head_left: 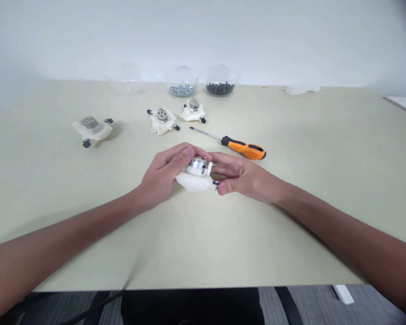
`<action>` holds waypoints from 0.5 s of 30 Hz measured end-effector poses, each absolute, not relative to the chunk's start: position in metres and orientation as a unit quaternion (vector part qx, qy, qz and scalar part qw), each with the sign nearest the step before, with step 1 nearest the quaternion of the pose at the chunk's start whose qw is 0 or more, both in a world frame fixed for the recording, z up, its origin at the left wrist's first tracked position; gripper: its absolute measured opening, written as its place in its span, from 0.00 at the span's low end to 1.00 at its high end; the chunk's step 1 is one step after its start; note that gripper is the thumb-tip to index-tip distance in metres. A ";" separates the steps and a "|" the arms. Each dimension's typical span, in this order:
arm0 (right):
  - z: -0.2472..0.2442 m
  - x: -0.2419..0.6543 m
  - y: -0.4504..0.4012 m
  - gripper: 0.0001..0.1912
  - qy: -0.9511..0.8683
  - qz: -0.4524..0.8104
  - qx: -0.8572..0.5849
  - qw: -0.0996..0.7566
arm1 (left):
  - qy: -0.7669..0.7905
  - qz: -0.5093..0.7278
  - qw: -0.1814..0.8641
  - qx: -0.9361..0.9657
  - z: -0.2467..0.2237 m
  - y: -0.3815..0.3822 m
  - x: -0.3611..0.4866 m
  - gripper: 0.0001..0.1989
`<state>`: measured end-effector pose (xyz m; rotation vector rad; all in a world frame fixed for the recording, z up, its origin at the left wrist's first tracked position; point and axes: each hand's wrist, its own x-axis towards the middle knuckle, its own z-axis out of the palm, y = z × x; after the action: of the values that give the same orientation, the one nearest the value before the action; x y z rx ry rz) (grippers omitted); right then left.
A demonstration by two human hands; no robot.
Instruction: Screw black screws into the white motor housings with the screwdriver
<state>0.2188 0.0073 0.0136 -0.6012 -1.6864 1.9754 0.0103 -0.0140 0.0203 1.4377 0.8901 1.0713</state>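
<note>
Between my hands, just above the table, is a small motor in a white plastic housing [194, 181], its silver can facing up. My left hand [167, 174] wraps the housing's left side, thumb lying near the top of the motor. My right hand [245, 176] closes on the right side, its thumb and fingers at a small dark-and-metal fitting [216, 183] on the housing's edge. Part of the far side is hidden by my fingers. Beyond my hands a screwdriver [245, 148] with an orange and black handle lies with its tip pointing left.
Three similar motor assemblies stand farther back: one on the left [93, 128], one near the middle [162, 119] and another [193, 109] beside it. Clear bowls hold silver small parts [182, 90] and black pieces [219, 88]. A white piece [302, 89] lies at the back right.
</note>
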 end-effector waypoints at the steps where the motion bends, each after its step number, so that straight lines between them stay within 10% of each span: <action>1: 0.013 0.219 0.007 0.29 -0.619 0.713 -0.223 0.243 | 0.372 0.453 0.553 0.593 0.020 -0.013 0.010 0.15; 15: 0.010 0.219 0.010 0.24 -0.647 0.668 -0.248 0.271 | 0.313 0.430 0.692 0.489 0.014 -0.002 0.009 0.15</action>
<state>0.2192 0.0100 0.0096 -0.6679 -1.7432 1.7990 0.0087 -0.0015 0.0138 1.0918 0.6984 0.9605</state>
